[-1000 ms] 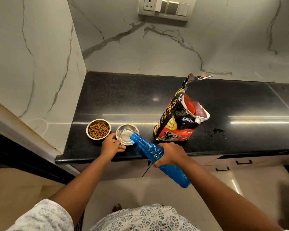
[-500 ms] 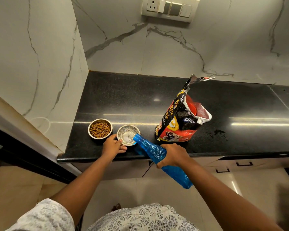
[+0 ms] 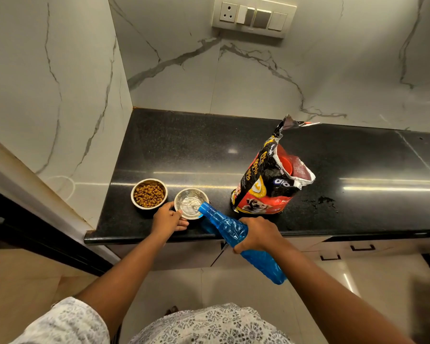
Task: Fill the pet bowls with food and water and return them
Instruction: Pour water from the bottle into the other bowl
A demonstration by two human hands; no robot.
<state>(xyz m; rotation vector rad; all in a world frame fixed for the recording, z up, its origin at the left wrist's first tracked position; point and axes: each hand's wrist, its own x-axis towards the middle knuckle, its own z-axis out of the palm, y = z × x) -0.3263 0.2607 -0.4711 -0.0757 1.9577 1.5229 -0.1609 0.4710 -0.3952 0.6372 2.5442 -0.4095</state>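
- The marble wall [image 3: 258,78] rises behind and to the left of the worktop, with a switch and socket panel [image 3: 253,18] set high on it; pale floor tiles and drawer fronts show below the edge.
- The black stone counter [image 3: 184,150] carries everything, with a small wet patch [image 3: 323,201] to the right of the open pet food bag [image 3: 268,184], which stands upright, well apart from the bowls.
- The blue bottle [image 3: 233,232] is tipped down, its mouth over the rim of the water bowl [image 3: 190,202]. Compared with a second ago its tilt and place look almost the same, so the pour goes on steadily; water shows in the bowl, how deep I cannot tell.
- The right hand [image 3: 260,235] is wrapped round the bottle's middle.
- The left hand [image 3: 168,219] steadies the water bowl, thumb and fingers curled at its near rim, where it was a second ago.
- The food bowl [image 3: 149,193] sits just left of the water bowl, full of brown kibble; that half of the filling looks done.
- My judgement: filling nears its end; both bowls have yet to be carried back.
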